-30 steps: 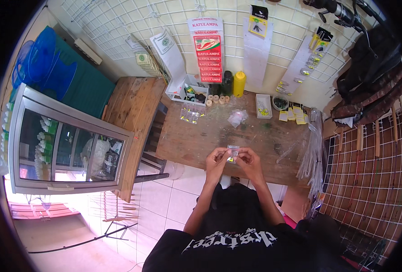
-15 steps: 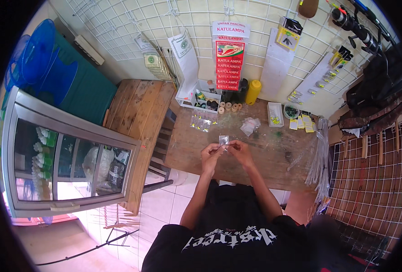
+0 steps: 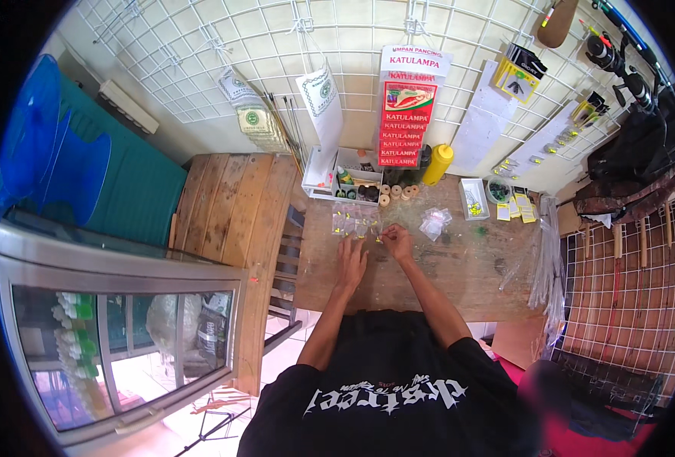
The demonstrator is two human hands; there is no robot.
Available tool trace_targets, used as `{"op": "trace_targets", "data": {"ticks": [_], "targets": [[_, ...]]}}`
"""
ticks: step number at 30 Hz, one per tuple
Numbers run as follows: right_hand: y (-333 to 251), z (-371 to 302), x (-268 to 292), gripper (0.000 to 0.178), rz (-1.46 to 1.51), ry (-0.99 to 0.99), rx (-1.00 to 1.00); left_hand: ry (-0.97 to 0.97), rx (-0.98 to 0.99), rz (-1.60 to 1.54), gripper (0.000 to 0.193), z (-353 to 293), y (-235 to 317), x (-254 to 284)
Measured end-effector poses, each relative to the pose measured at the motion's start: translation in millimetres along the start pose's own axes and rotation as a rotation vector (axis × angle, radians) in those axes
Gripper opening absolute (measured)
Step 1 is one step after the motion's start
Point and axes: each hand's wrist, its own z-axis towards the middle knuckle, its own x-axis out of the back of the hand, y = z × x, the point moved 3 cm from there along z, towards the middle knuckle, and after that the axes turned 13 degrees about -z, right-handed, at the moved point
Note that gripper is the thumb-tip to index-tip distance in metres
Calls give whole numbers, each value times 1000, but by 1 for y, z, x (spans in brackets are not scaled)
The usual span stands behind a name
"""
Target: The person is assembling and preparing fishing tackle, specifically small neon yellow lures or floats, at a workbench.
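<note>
Several small clear plastic bags (image 3: pixel 345 218) with yellow-green bits in them lie in rows on the wooden table (image 3: pixel 444 266). My left hand (image 3: pixel 350 263) rests flat just below these bags, fingers stretched out and holding nothing. Fingers and thumb of my right hand (image 3: pixel 398 244) pinch the edge of a small clear bag at the right end of the rows. A yellow-green bit shows beside those fingertips. To the right of my right hand is a loose pile of clear plastic bags (image 3: pixel 435 224).
Behind the bags stand a white divided organizer (image 3: pixel 341 196), wooden spools (image 3: pixel 396 192) and a yellow bottle (image 3: pixel 438 164). Farther right are a white tray (image 3: pixel 473 199), a round tub (image 3: pixel 498 190) and yellow packets (image 3: pixel 521 206). A glass-doored cabinet (image 3: pixel 124 358) stands left.
Both hands were together holding up a small clear bag nearer my body. They have parted and moved forward to the laid-out bags, where the left hand now lies flat. The view has shifted.
</note>
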Motion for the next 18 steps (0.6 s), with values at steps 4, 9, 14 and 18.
{"op": "trace_targets", "data": {"ticks": [4,9,14,18], "targets": [[-3,1,-16,14,-73,40,-103,-104,-52,18,45,-8,-22,4],[-10,-11,-17,16,-137,163,-79,-212,-70,27,53,-15,-35,-2],[-5,-15,-18,16,-122,187,-38,-247,-92,113,53,-16,-43,-5],[-10,-23,-16,19,-96,208,101,-247,-94,123,53,-15,-44,-5]]}}
